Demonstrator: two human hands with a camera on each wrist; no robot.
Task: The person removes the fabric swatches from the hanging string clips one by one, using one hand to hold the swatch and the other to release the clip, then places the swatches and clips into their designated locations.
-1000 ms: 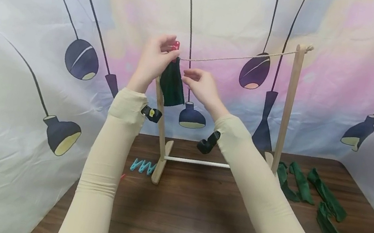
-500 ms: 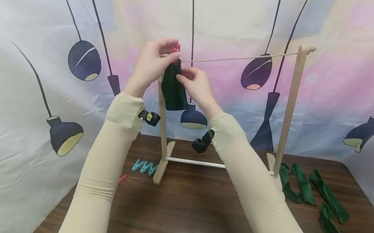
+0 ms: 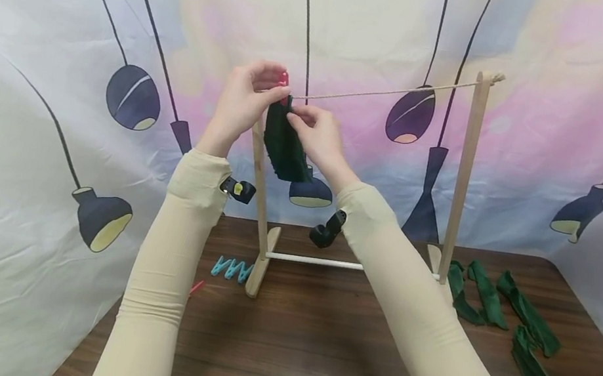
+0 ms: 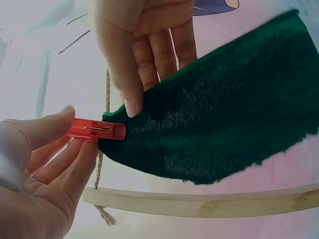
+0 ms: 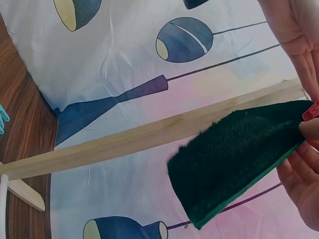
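A dark green cloth [image 3: 284,145] hangs from the twine line [image 3: 377,96] near the left post of a wooden stand. My left hand [image 3: 239,101] grips a red clothespin [image 4: 97,129] by its handle end. In the left wrist view the clothespin's tip lies over the cloth's top corner, where the twine passes behind. My right hand [image 3: 318,138] pinches the cloth's upper edge just beside the clothespin, thumb on the near face and fingers behind. The cloth's lower end hangs loose, its ragged edge showing in both wrist views.
Several green cloths [image 3: 537,320] lie on the brown table [image 3: 310,349] at the right. Blue clothespins [image 3: 231,268] stand by the stand's left foot [image 3: 262,261], with a red piece [image 3: 197,288] partly behind my left sleeve. A white rod [image 3: 313,260] joins the stand's feet.
My right hand has come in from the right and taken hold of the cloth's upper edge. The cloth has turned and looks narrower. My left hand stays at the clothespin.
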